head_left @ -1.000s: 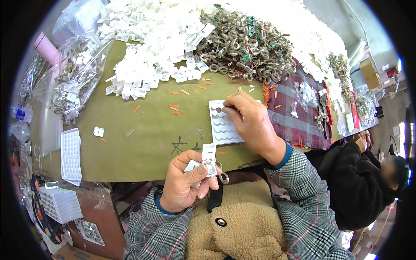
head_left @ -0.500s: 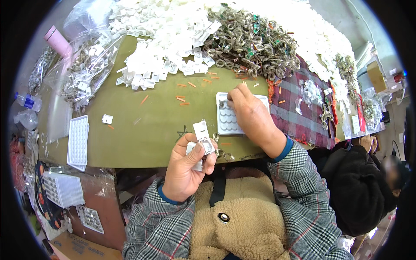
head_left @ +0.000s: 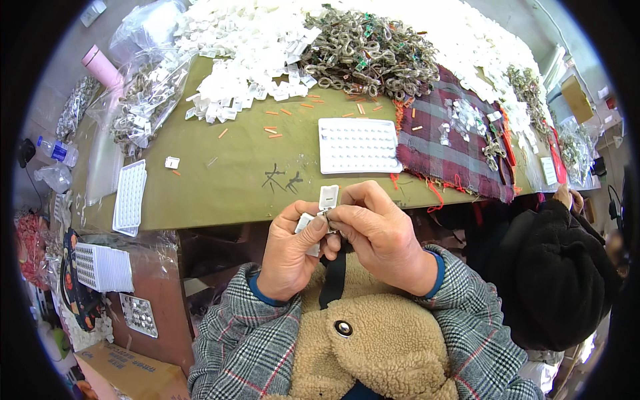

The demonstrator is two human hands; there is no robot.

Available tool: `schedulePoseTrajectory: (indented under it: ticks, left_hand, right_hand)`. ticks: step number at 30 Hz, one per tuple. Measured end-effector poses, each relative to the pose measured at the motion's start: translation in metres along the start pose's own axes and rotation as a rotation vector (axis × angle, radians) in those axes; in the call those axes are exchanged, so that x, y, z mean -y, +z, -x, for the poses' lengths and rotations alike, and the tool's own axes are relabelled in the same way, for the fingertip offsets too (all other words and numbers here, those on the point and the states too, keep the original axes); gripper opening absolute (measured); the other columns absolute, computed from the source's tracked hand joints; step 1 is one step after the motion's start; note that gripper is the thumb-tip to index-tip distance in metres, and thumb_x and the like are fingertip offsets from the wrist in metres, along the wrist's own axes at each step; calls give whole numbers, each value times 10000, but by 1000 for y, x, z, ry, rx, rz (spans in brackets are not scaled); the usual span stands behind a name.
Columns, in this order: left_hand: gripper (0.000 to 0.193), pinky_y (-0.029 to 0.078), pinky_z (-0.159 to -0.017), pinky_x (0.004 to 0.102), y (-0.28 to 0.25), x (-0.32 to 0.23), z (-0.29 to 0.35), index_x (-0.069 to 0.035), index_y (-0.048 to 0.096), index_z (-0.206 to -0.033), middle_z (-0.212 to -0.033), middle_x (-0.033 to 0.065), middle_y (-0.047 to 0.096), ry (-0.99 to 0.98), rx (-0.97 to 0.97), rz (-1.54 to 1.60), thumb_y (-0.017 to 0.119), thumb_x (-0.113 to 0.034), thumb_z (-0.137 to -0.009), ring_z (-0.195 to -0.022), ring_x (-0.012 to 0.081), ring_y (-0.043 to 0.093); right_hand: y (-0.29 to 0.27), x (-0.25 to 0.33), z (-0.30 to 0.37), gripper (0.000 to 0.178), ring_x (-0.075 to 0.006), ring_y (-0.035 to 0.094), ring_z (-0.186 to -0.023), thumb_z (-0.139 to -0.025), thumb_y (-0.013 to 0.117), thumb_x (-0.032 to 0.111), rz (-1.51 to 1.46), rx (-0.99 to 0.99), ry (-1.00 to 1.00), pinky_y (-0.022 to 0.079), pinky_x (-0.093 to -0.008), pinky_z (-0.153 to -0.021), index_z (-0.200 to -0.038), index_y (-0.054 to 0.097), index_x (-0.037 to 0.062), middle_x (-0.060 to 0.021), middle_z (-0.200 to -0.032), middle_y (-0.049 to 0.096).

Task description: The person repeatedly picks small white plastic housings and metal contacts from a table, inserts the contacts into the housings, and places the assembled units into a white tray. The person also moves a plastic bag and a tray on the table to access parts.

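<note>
So the little white plastic case (head_left: 329, 197) sits around the center of the frame, just below the big tray, with its lid part standing up. The left hand (head_left: 292, 248) has thumb and fingers clamped on it, with another white piece (head_left: 305, 225) tucked in the same grip. The right hand (head_left: 383, 243) has thumb and index finger brought together right at the case; can't tell if something tiny is pinched between them.

Just above is a white tray (head_left: 360, 169) with rows of round pockets, contents too small to make out. Two more pocketed trays (head_left: 130, 197) lie overlapped at left, a whole stack (head_left: 103, 267) is lower left, and below that a small tray (head_left: 154, 317) holds round silvery bits. Upper left, a clear bag (head_left: 160, 93) is stuffed with white pieces and coiled cables.

Writing-wise: big dark handwritten strokes (head_left: 280, 179) on the green tabletop (head_left: 200, 183), dark print on the cardboard box (head_left: 160, 383) at bottom left, and a blue label on the clear bottle (head_left: 59, 152) at far left.
</note>
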State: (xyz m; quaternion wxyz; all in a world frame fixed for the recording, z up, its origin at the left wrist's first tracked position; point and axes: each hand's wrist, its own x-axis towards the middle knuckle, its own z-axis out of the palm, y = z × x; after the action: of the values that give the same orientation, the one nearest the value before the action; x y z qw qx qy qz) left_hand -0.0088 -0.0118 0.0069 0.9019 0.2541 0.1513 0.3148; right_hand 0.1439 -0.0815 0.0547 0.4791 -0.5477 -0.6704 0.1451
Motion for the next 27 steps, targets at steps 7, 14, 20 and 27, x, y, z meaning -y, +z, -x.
schedulePoseTrajectory:
  ticks: [7, 14, 20, 27]
  left_hand:
    - [147, 547, -558, 256, 0, -3, 3, -21, 604, -1083, -898, 101, 675, -10, 19, 60, 614, -129, -983, -695, 159, 655]
    - [156, 536, -518, 250, -4, -11, -5, 7, 612, -1053, -838, 112, 676, 42, -52, -50, 659, -97, -947, -648, 166, 655]
    - [137, 486, -431, 220, -8, -29, -15, 42, 609, -1011, -894, 178, 694, 8, -174, -133, 671, -37, -918, -659, 183, 676]
    - [109, 440, -388, 208, -18, -41, -26, 58, 604, -939, -890, 192, 697, -82, -148, -72, 652, -3, -862, -597, 165, 661]
  right_hand:
    - [-16, 3, -8, 249, -150, 663, -750, -862, 622, -120, -97, 23, 23, 538, -264, -655, -1087, 680, -30, -116, -991, 622]
    - [0, -13, -25, 455, -231, 659, -765, -671, 687, 23, 262, 31, -389, 554, -325, -672, -1122, 669, -36, -116, -920, 669]
    - [-1, -31, -43, 443, -256, 719, -821, -850, 603, -96, 109, -77, -78, 583, -329, -675, -1285, 520, -109, -158, -914, 718]
    - [6, -97, -89, 338, -275, 680, -852, -852, 608, -89, 355, -39, 82, 539, -351, -781, -1179, 628, -9, -166, -1003, 681]
